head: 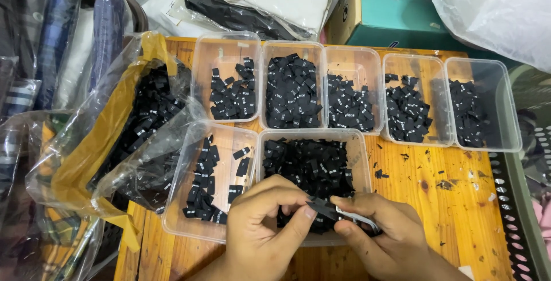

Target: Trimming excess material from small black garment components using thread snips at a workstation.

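Observation:
My left hand (265,226) pinches a small black fabric label (321,206) between thumb and fingers over the near edge of a clear plastic tub (363,149) heaped with black labels. My right hand (383,234) grips small metal snips (357,216) whose tip meets that label. Both hands hover just above the front of this tub. To its left, another clear tub (182,200) holds a thinner scatter of labels.
Several clear tubs (356,54) of black labels line the back of the wooden table (453,212). A plastic bag with a yellow strip (100,143), stuffed with labels, sits left. A teal box (396,11), bagged cloth and a perforated black crate (516,200) surround the table.

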